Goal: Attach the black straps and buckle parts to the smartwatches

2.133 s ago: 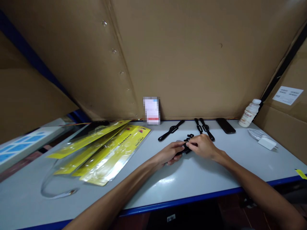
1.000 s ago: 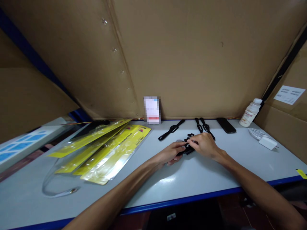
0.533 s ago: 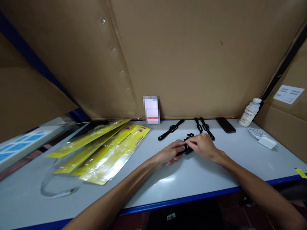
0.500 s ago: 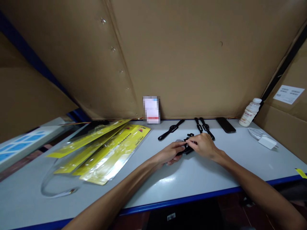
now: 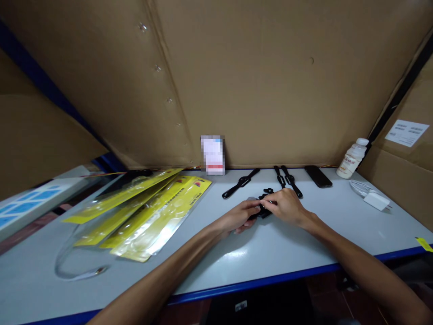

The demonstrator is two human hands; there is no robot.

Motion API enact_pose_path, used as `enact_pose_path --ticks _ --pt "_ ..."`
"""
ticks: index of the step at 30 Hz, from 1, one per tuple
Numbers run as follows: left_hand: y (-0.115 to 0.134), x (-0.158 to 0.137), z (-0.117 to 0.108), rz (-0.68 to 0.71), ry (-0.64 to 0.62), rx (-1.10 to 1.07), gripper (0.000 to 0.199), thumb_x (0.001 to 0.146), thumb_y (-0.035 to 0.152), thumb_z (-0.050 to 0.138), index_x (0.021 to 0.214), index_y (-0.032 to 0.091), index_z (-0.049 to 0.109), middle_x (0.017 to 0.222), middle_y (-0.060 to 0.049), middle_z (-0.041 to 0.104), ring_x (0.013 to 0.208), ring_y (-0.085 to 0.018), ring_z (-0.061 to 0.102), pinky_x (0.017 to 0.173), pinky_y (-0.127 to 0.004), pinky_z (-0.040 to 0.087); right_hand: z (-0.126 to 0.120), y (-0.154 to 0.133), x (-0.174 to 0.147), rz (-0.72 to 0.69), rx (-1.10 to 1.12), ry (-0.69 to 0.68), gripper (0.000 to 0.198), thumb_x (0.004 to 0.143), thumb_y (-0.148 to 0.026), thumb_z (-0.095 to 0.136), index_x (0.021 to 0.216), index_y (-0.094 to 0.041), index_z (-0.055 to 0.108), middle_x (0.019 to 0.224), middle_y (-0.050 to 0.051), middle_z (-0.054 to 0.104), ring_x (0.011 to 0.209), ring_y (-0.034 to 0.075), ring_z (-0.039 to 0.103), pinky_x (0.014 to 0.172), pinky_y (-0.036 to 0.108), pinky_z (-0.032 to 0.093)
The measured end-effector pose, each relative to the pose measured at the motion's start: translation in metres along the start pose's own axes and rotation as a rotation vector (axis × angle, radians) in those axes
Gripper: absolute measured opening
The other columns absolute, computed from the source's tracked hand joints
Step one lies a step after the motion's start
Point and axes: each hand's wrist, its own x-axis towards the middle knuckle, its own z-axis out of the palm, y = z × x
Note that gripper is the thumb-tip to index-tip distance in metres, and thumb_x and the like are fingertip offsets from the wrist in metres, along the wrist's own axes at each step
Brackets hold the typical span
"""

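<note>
Hands meet in the middle of the grey table [image 5: 304, 243], the left hand [image 5: 241, 215] and the right hand [image 5: 286, 206] both pinching one small black part [image 5: 262, 211] between them, with black straps [image 5: 241, 183] lying just behind.

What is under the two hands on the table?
Between the left hand and right hand sits a small black part on the grey table. Most of it is covered by fingers, so its shape cannot be told.
</note>
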Motion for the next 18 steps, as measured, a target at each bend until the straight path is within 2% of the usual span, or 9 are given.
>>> enact_pose_path --ticks 3,6,11,18 --pt "-0.0006 0.0008 -0.0004 0.003 -0.003 0.003 0.030 0.098 0.027 0.039 0.123 0.016 0.051 0.046 0.012 0.033 0.033 -0.007 0.019 0.031 -0.016 0.014 -0.0007 0.0028 0.0004 0.019 -0.066 0.025 0.028 0.095 -0.029 0.055 0.080 -0.022 0.079 0.064 -0.001 0.066 0.056 0.011 0.045 0.057 0.026 0.023" --pt "-0.0002 0.0010 -0.0003 0.001 -0.009 -0.002 0.031 0.098 0.027 0.039 0.125 0.016 0.050 0.047 0.012 0.031 0.033 -0.007 0.018 0.032 -0.016 0.014 -0.0018 0.0049 0.0009 0.031 -0.120 0.012 0.031 0.095 -0.029 0.055 0.076 -0.022 0.077 0.064 0.000 0.066 0.056 0.011 0.045 0.057 0.027 0.023" --pt "0.0007 0.0008 -0.0004 -0.001 0.014 -0.034 0.024 0.098 0.028 0.041 0.115 0.016 0.053 0.047 0.012 0.031 0.033 -0.006 0.018 0.032 -0.016 0.013 -0.0003 0.0036 0.0009 0.042 -0.122 -0.023 0.031 0.092 -0.027 0.057 0.065 -0.020 0.071 0.059 -0.001 0.061 0.054 0.011 0.041 0.057 0.028 0.022" --pt "-0.0023 0.0019 -0.0010 0.028 0.008 -0.015 0.023 0.096 0.032 0.046 0.112 0.016 0.053 0.048 0.012 0.033 0.033 -0.005 0.019 0.031 -0.015 0.014 0.0046 -0.0038 0.0001 0.096 -0.097 -0.051 0.029 0.094 -0.024 0.054 0.070 -0.018 0.070 0.064 0.000 0.063 0.058 0.012 0.047 0.059 0.027 0.024"
